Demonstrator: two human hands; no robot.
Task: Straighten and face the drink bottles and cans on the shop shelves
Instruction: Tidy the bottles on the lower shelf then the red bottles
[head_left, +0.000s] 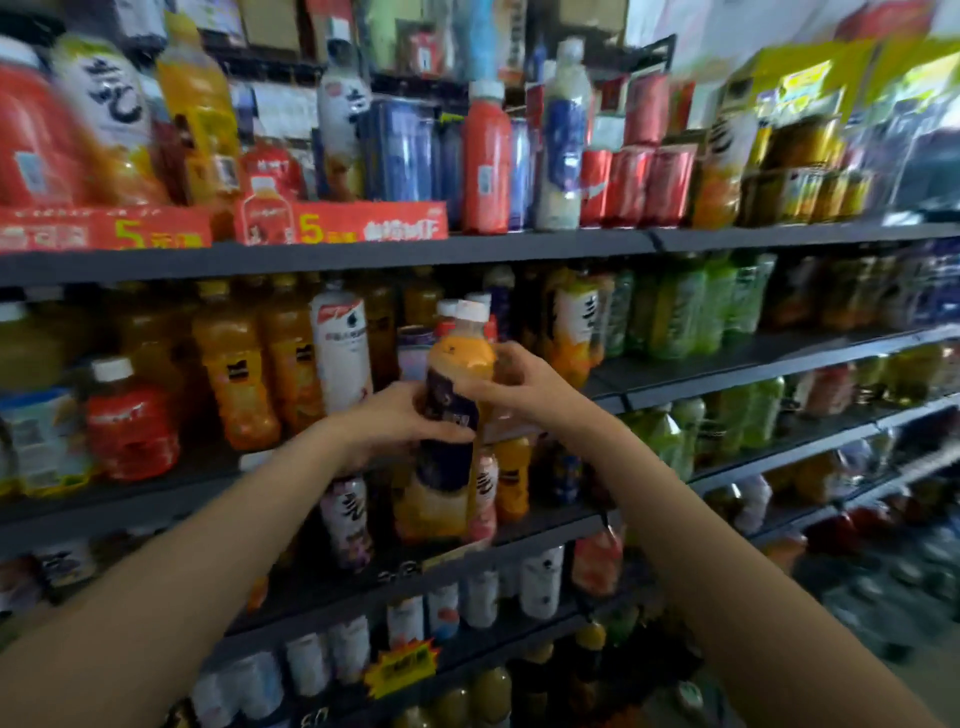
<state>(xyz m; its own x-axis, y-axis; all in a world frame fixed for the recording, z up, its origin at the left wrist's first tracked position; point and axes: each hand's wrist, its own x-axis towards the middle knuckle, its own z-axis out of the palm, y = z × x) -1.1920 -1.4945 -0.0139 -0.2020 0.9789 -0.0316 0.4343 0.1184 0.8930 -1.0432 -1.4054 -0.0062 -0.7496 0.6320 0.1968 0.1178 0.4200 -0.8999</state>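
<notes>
We hold 1 orange juice bottle (457, 415) with both hands in front of the shelves, roughly level with the second shelf (727, 364) from the top in view. It has a white cap, orange liquid and a dark blue label, and it stands nearly upright, leaning slightly. Our left hand (395, 421) wraps the label from the left, with its fingers curled across the front. Our right hand (514, 379) grips the bottle higher up from the right, at the shoulder just under the orange neck, fingers bent around it. Behind the bottle on that shelf stand a white bottle with a red top band (340, 353), just to the left, and several orange bottles (234, 374) beyond it; a red bottle with a white cap (127, 421) sits further left. To the right, green bottles (691, 306) fill the same shelf. On the top shelf (467, 249) we see a red bottle with a white cap (485, 161), red cans (639, 187) beside it, and red price cards marked 5 (343, 223) along the front. The picture is blurred towards the edges, so most labels cannot be read.
</notes>
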